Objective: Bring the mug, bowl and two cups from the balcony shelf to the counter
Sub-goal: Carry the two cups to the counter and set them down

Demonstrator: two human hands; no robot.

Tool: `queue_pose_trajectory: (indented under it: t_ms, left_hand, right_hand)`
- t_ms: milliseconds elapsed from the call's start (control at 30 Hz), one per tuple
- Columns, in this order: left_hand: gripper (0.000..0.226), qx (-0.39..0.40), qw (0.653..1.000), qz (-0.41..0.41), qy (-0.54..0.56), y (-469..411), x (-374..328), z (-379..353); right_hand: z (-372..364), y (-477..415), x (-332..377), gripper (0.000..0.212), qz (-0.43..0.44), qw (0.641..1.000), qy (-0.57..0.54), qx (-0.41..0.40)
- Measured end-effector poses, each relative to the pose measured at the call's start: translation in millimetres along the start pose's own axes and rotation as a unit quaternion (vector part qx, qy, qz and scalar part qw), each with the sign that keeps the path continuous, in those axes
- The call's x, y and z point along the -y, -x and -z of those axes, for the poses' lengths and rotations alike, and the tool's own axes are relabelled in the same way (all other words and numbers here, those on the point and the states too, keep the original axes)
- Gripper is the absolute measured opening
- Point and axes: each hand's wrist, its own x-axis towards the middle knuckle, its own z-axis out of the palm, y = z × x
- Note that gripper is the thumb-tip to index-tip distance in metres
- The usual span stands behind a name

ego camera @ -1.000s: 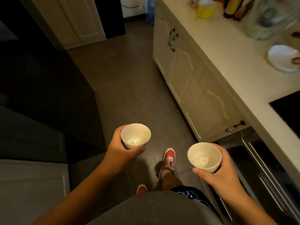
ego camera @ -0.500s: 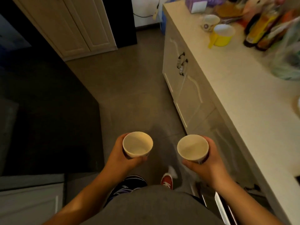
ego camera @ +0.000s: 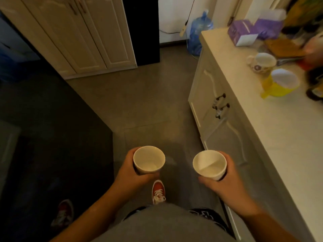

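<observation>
Since the earlier frame, both cups have come closer together and the surface fills more of the right side. On it, upper right, stand a yellow mug and a white bowl, judged delivered. My left hand wraps one cup; my right hand wraps the other cup, both upright at lower centre, over the floor, not yet set down.

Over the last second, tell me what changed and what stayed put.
The person walked forward along the counter: the plate and black hob dropped out of view, and the yellow mug, a white mug, a purple box and a water bottle came in. Unchanged: the left hand and right hand each keep their grip on an upright white cup.
</observation>
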Motion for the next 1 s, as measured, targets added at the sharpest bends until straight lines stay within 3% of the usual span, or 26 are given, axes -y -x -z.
queue_pose_trajectory:
  t_ms: [333, 633, 1000]
  left_hand:
    - [0.080, 0.110, 0.993, -0.024, -0.024, -162.2, -60.9, -6.5]
    - [0.083, 0.166, 0.985, -0.027, -0.031, -286.1, -115.8, -81.5]
    - [0.079, 0.200, 0.977, -0.063, -0.048, -388.6, -188.1, -147.6]
  right_hand:
    - [25.5, -74.4, 24.7, 0.089, -0.074, 0.994, -0.004, -0.083]
    - [77.6, -185.2, 21.7, 0.083, -0.059, 0.987, -0.001, -0.146]
    - [141.0, -300.3, 27.3, 0.088, -0.040, 0.987, 0.017, -0.157]
